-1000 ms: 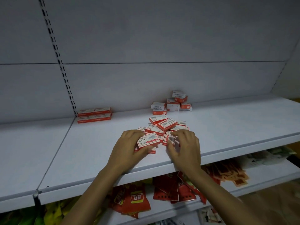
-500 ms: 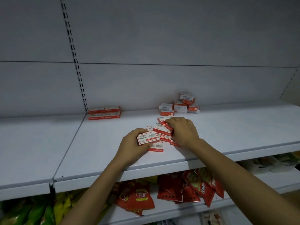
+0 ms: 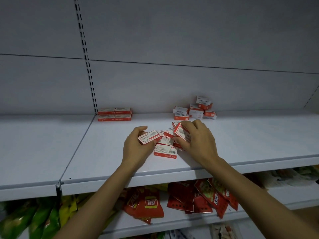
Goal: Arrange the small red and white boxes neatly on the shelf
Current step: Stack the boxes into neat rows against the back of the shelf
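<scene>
Several small red and white boxes lie in a loose pile [image 3: 166, 149] on the white shelf [image 3: 110, 152]. My left hand [image 3: 136, 149] holds one box [image 3: 149, 137] by its edges, just left of the pile. My right hand [image 3: 198, 140] grips another box [image 3: 181, 133], tilted up on its side above the pile. A neat double row of the same boxes [image 3: 114, 114] stands at the back left against the wall. A rough heap of boxes [image 3: 195, 109] sits at the back, behind the pile.
A slotted upright [image 3: 86, 54] runs down the grey back panel. The seam between two shelf boards [image 3: 76, 147] lies to the left. On the lower shelf sit red snack packets [image 3: 183, 199] and green and yellow packets [image 3: 34, 219].
My right hand reached back into the pile, closed on a box and tipped it up. My left hand kept its box and shifted slightly. The camera moved closer.
</scene>
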### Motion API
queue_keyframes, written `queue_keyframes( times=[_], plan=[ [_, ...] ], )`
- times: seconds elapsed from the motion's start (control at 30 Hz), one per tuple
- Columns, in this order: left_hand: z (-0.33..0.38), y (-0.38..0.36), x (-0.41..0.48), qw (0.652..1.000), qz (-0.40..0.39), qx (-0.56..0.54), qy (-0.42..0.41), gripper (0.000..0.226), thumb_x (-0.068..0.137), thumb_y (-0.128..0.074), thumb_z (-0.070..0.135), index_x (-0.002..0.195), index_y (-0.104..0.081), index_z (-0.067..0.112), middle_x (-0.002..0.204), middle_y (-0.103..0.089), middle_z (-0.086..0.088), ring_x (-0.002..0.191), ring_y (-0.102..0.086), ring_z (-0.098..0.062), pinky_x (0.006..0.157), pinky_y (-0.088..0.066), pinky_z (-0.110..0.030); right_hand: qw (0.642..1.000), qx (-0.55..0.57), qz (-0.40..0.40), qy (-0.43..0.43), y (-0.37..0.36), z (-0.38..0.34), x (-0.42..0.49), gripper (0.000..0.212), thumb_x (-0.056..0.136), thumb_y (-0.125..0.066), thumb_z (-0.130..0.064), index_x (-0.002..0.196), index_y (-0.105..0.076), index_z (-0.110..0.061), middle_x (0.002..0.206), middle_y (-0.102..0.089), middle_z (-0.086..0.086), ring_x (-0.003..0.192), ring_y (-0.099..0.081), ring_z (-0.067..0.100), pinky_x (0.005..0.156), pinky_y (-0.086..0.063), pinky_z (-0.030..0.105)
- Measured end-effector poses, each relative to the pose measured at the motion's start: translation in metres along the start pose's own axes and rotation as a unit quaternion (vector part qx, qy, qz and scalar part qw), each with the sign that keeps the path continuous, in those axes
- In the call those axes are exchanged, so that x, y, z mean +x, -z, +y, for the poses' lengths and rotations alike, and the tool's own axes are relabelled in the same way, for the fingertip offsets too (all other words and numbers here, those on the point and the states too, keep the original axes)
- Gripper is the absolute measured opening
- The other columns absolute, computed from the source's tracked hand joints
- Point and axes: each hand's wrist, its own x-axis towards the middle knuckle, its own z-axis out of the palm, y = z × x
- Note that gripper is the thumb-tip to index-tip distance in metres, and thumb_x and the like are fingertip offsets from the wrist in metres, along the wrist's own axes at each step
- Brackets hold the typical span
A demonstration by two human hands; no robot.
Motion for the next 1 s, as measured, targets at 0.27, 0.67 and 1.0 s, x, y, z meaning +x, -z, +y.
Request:
queue_keyframes(
  times=[0.27, 0.67, 1.0],
  plan=[
    [-0.009, 0.063, 0.012, 0.973, 0.011, 0.216, -0.084, 0.035, 0.081, -0.07, 0.036, 0.115, -0.06, 0.032, 0.114, -0.061, 0.011, 0.096, -0.058, -0.008, 0.078, -0.054, -0.025, 0.993, 0.064, -0.088, 0.04, -0.021, -0.051, 0.019, 0.049, 0.089, -0.061, -0.04, 0.135, -0.049, -0.028, 0.127, -0.051, -0.002, 0.111, -0.051, 0.015, 0.085, -0.035, 0.02],
    [-0.04, 0.151, 0.089, 0.947, 0.019, 0.311, -0.072, 0.028, 0.076, -0.071, 0.035, 0.103, -0.063, 0.032, 0.103, -0.065, 0.012, 0.089, -0.061, -0.01, 0.075, -0.05, -0.028, 0.971, 0.073, -0.163, 0.157, -0.082, -0.118, 0.096, 0.048, 0.081, -0.069, -0.031, 0.127, -0.054, -0.027, 0.124, -0.056, -0.003, 0.112, -0.054, 0.019, 0.084, -0.046, 0.032],
    [-0.057, 0.152, 0.127, 0.906, -0.126, 0.385, -0.126, 0.041, 0.088, -0.047, 0.059, 0.107, -0.061, 0.025, 0.115, -0.051, 0.008, 0.101, -0.056, -0.015, 0.081, -0.047, -0.029, 0.968, 0.032, -0.218, 0.119, -0.132, -0.127, 0.15, 0.046, 0.074, -0.075, -0.035, 0.116, -0.061, -0.023, 0.11, -0.061, 0.001, 0.095, -0.059, 0.021, 0.076, -0.049, 0.031]
  ],
)
